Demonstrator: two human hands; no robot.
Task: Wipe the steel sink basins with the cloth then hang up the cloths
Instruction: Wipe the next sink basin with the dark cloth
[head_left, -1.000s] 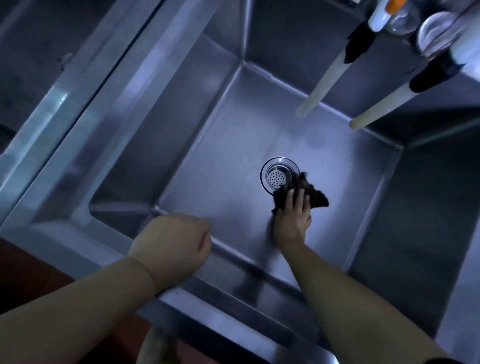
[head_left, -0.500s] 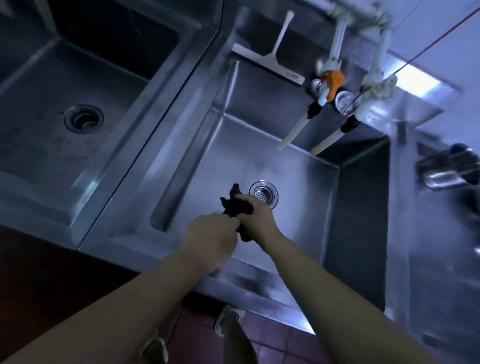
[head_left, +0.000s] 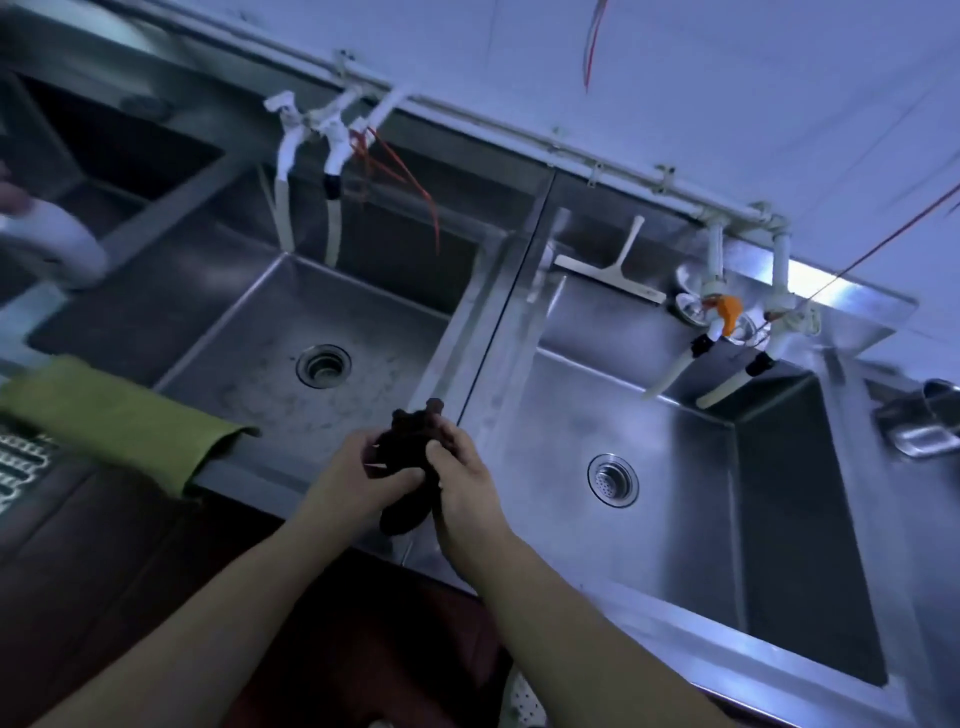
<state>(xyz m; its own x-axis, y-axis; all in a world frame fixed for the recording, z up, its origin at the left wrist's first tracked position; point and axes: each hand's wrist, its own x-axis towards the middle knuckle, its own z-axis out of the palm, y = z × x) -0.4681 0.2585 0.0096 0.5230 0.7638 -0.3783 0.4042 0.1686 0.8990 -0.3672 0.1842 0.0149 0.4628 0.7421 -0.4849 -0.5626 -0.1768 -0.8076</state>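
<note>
Both my hands hold a dark, crumpled cloth (head_left: 402, 452) above the front rim between two steel basins. My left hand (head_left: 353, 480) grips its left side and my right hand (head_left: 465, 478) grips its right side; a fold hangs down between my wrists. The middle basin (head_left: 249, 332) with its open drain (head_left: 323, 365) lies to the left of my hands. To the right, the right basin (head_left: 675, 499) has a strainer drain (head_left: 613, 479). A green cloth (head_left: 119, 421) hangs draped over the front rim of the middle basin.
White taps with hoses (head_left: 727, 353) hang over the right basin, another pair (head_left: 311, 171) over the middle one. A squeegee (head_left: 610, 270) leans on the back ledge. Steel utensils (head_left: 924, 421) lie at the far right. A third basin (head_left: 104, 145) sits far left.
My right hand lifted the dark cloth off the right basin's floor, my left hand joined it, and both carried the cloth up and left over the divider. My view pulled back and shifted left.
</note>
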